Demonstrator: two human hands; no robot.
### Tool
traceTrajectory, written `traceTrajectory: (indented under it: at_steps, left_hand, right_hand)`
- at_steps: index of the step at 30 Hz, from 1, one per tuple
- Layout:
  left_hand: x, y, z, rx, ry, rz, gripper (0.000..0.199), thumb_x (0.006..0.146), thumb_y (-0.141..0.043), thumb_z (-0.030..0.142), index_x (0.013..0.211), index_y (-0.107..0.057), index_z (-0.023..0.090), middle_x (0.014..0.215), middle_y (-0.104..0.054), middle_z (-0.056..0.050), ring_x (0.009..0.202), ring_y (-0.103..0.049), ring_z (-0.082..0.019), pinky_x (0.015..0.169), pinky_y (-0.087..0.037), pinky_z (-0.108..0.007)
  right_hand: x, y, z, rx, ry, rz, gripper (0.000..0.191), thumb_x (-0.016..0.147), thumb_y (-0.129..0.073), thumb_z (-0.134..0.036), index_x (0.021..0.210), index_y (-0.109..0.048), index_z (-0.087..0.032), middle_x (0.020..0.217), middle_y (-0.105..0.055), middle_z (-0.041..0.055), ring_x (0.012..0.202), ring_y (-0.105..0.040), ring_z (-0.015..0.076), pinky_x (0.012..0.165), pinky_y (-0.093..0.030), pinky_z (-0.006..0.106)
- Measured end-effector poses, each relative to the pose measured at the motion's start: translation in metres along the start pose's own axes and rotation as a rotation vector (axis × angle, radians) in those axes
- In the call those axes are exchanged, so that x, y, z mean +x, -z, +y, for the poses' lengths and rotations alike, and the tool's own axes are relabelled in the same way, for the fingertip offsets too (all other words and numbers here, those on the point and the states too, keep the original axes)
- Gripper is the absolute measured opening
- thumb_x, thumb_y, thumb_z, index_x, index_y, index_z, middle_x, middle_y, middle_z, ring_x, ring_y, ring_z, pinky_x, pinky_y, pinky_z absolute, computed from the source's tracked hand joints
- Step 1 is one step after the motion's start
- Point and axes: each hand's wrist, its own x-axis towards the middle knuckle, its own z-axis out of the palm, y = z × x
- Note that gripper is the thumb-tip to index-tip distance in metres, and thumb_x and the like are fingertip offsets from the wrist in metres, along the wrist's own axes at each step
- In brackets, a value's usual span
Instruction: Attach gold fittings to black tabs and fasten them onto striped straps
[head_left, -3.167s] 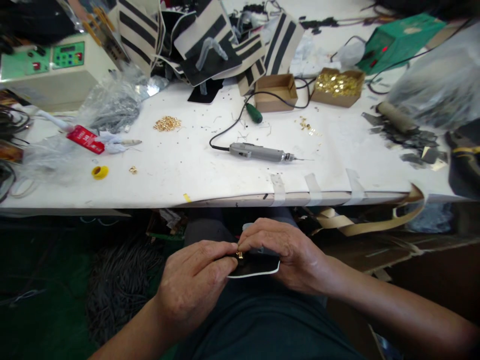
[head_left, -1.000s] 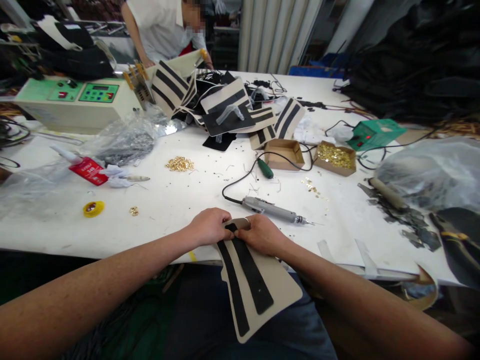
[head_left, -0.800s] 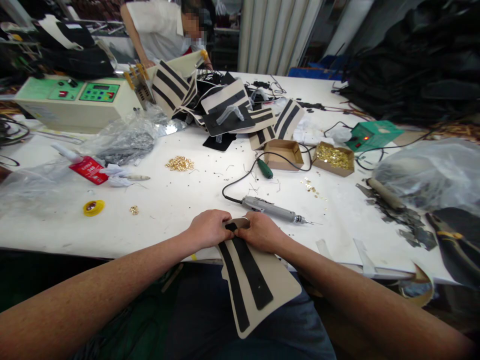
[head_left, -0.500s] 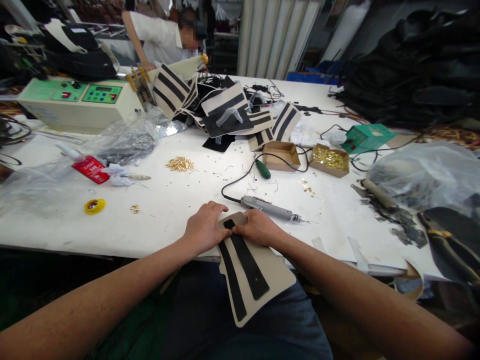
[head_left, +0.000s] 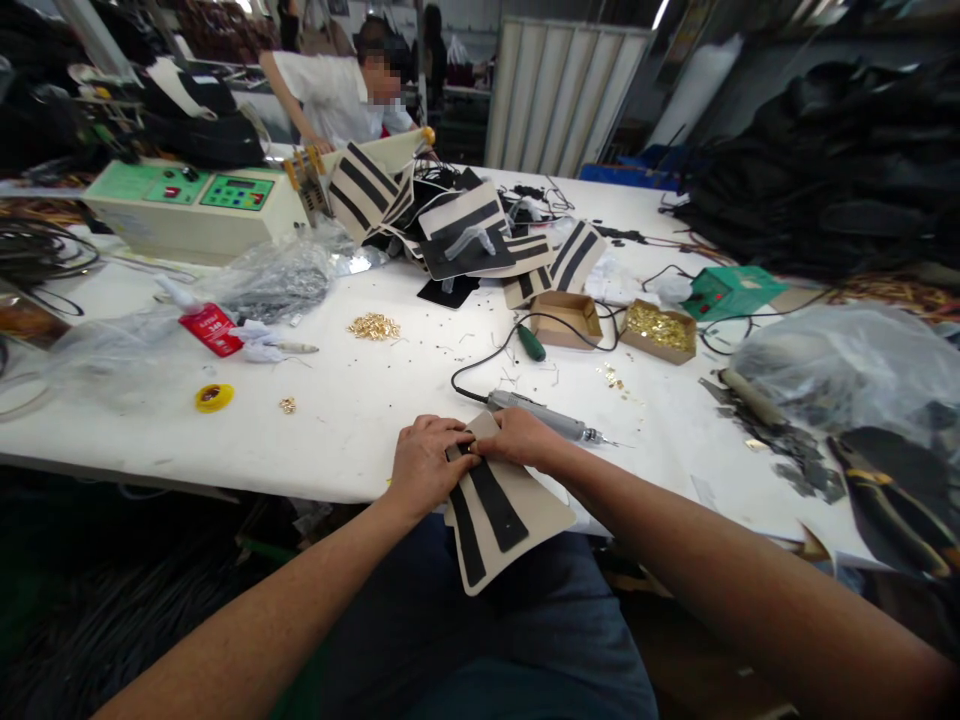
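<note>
Both hands grip a beige panel with black strips (head_left: 536, 505) at the table's front edge, its lower end above my lap. My left hand (head_left: 433, 458) is closed on the panel's upper left side, thumb pressed near the top of a strip. From the right, my right hand (head_left: 517, 440) pinches the same upper part, its thumb close to the left one. Something small and shiny may lie between the thumbs; I cannot make it out. Just beyond the hands lies a grey electric screwdriver (head_left: 536, 415) with a thin bit and a black cord.
Behind it are a green-handled tool (head_left: 531, 343), an open cardboard box (head_left: 566, 320) and a box of gold pieces (head_left: 660, 328). Left lie a red glue bottle (head_left: 210, 328) and yellow tape roll (head_left: 214, 397). Pliers (head_left: 892, 500) rest at right. A co-worker (head_left: 330, 95) is across the table.
My left hand's fingers have curled further over the panel's top edge and the thumbs press together. The panel's lower end sits higher in view. The camera view has shifted slightly.
</note>
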Motion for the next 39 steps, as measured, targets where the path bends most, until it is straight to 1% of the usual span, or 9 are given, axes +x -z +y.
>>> traceTrajectory:
  at_steps: [5,11,18,20,23,28,32,37,39]
  left_hand:
    - [0.000,0.001,-0.003,0.002,-0.012,-0.021,0.027,0.082,-0.085,0.035,0.109,-0.083,0.032,0.126,-0.078,0.000,0.122,-0.060,-0.027,0.106,-0.047,-0.046]
    - [-0.001,-0.001,-0.005,0.001,-0.008,-0.028,0.027,0.083,-0.084,0.036,0.109,-0.083,0.032,0.127,-0.078,0.000,0.124,-0.059,-0.028,0.106,-0.046,-0.046]
    - [-0.001,0.000,-0.005,-0.005,0.002,-0.032,0.026,0.085,-0.082,0.040,0.110,-0.083,0.032,0.128,-0.077,-0.001,0.124,-0.058,-0.029,0.106,-0.045,-0.046]
    - [-0.001,0.000,-0.006,-0.009,0.003,-0.033,0.026,0.085,-0.081,0.041,0.110,-0.083,0.033,0.128,-0.077,0.000,0.124,-0.058,-0.029,0.106,-0.045,-0.047]
    - [-0.001,-0.002,-0.006,-0.016,0.005,-0.025,0.024,0.085,-0.082,0.040,0.109,-0.083,0.034,0.129,-0.077,0.001,0.124,-0.058,-0.029,0.106,-0.044,-0.048]
    - [-0.001,-0.005,-0.007,-0.020,0.013,-0.001,0.024,0.084,-0.083,0.039,0.107,-0.083,0.035,0.127,-0.078,0.003,0.123,-0.058,-0.028,0.105,-0.045,-0.048]
    - [-0.001,-0.004,-0.008,-0.026,0.015,0.002,0.024,0.083,-0.084,0.038,0.107,-0.083,0.035,0.127,-0.077,0.003,0.124,-0.058,-0.029,0.105,-0.044,-0.048]
    - [0.000,-0.006,-0.009,-0.026,0.020,-0.008,0.026,0.083,-0.084,0.038,0.109,-0.083,0.036,0.129,-0.076,0.002,0.124,-0.057,-0.029,0.106,-0.043,-0.050]
    - [0.000,-0.006,-0.010,-0.021,0.016,-0.011,0.026,0.084,-0.084,0.039,0.109,-0.083,0.035,0.129,-0.077,0.001,0.123,-0.058,-0.029,0.105,-0.044,-0.050]
  right_hand:
    - [0.002,-0.002,0.003,-0.048,0.049,0.058,0.039,0.070,-0.081,-0.042,0.096,-0.070,-0.015,0.090,-0.072,0.0070,0.082,-0.063,0.0220,0.064,-0.042,0.029]
    - [-0.008,-0.002,0.002,-0.026,0.113,0.076,0.039,0.077,-0.077,-0.041,0.106,-0.070,-0.016,0.097,-0.073,0.0060,0.089,-0.065,0.0213,0.072,-0.044,0.029]
    - [-0.025,0.010,0.007,-0.120,0.134,0.133,0.048,0.085,-0.075,-0.042,0.125,-0.070,-0.018,0.095,-0.075,0.0043,0.084,-0.066,0.0200,0.073,-0.045,0.030]
    - [-0.034,0.017,0.015,-0.221,0.167,0.277,0.041,0.090,-0.071,-0.042,0.126,-0.071,-0.022,0.101,-0.076,0.0039,0.086,-0.068,0.0199,0.075,-0.046,0.031]
    - [-0.037,0.026,0.035,-0.434,0.222,0.508,0.037,0.093,-0.069,-0.044,0.124,-0.072,-0.024,0.120,-0.073,0.0081,0.105,-0.068,0.0262,0.083,-0.049,0.035]
    - [-0.018,0.033,0.068,-0.573,0.211,0.433,0.036,0.096,-0.065,-0.042,0.126,-0.070,-0.023,0.123,-0.071,0.0121,0.110,-0.066,0.0310,0.085,-0.051,0.038]
    - [-0.015,0.040,0.067,-0.205,0.290,0.476,0.030,0.098,-0.059,-0.041,0.120,-0.070,-0.023,0.117,-0.071,0.0095,0.101,-0.067,0.0271,0.086,-0.051,0.038]
    - [-0.023,0.037,0.019,0.895,0.412,0.457,0.038,0.093,-0.060,-0.058,0.103,-0.067,-0.022,0.093,-0.066,0.0034,0.073,-0.063,0.0170,0.064,-0.055,0.031]
    - [-0.022,0.027,-0.002,1.098,0.499,0.428,0.037,0.087,-0.072,-0.057,0.095,-0.066,-0.021,0.084,-0.062,0.0002,0.062,-0.057,0.0123,0.056,-0.053,0.027]
